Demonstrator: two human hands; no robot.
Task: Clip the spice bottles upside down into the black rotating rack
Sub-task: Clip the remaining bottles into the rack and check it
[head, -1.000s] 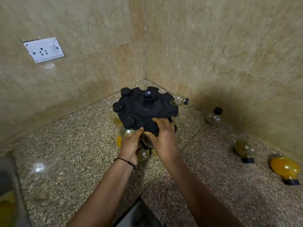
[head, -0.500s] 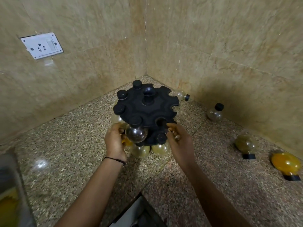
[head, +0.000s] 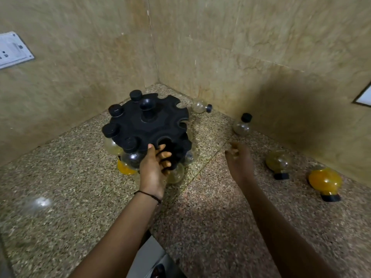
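The black rotating rack (head: 160,121) is set on the speckled stone counter (head: 70,177), near the corner of the tiled walls. Four spice bottles (head: 115,110) are seen clipped upside down along the left and near side of its upper disc, with their black caps standing above it. The nearest clipped bottle (head: 131,157) is just left of the left hand (head: 153,169). More bottles are hung from a lower tier, among them an orange-filled bottle (head: 125,168); their number cannot be told. Several notches on the right and far side of the disc are unfilled, including an empty notch (head: 164,140) right by the thumb.

The rack's near edge is held by the left hand, the thumb laid on the disc's rim and the fingers bent against the lower tier. The right hand (head: 240,163) is held out over the counter to the right, blurred, with the fingers loosely spread and nothing grasped.

Four bottles are seen loose on the counter: a clear lying bottle (head: 198,106) by the corner, a clear upright bottle (head: 243,126), an olive-tinted bottle (head: 278,162) and a yellow-filled bottle (head: 325,181), the last two stood on their caps. The task is judged past halfway, with these four yet to be clipped in.
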